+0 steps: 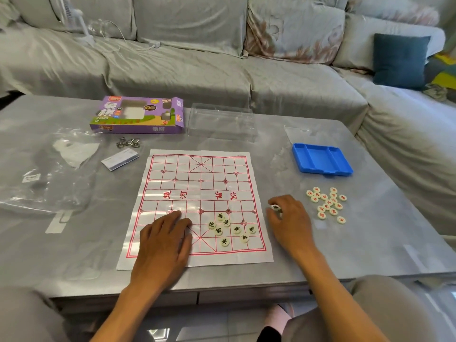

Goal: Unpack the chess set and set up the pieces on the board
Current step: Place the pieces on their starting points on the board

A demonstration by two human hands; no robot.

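risk sits with the thin paper board (197, 183) on the tabletop (370, 243): the left hand (164, 239) lies flat and open on it, the right hand (287, 222) beside it pinches a piece (275, 207), and a nudge could scatter the loose black-marked pieces (230, 229).

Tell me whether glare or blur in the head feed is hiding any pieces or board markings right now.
Head view: glare streaks the table and washes the paper board near its left edge, but the grid lines stay readable; black pieces are sharp, red pieces too small to read; the piece in the right hand is mostly hidden; wide-angle bowing at the edges.
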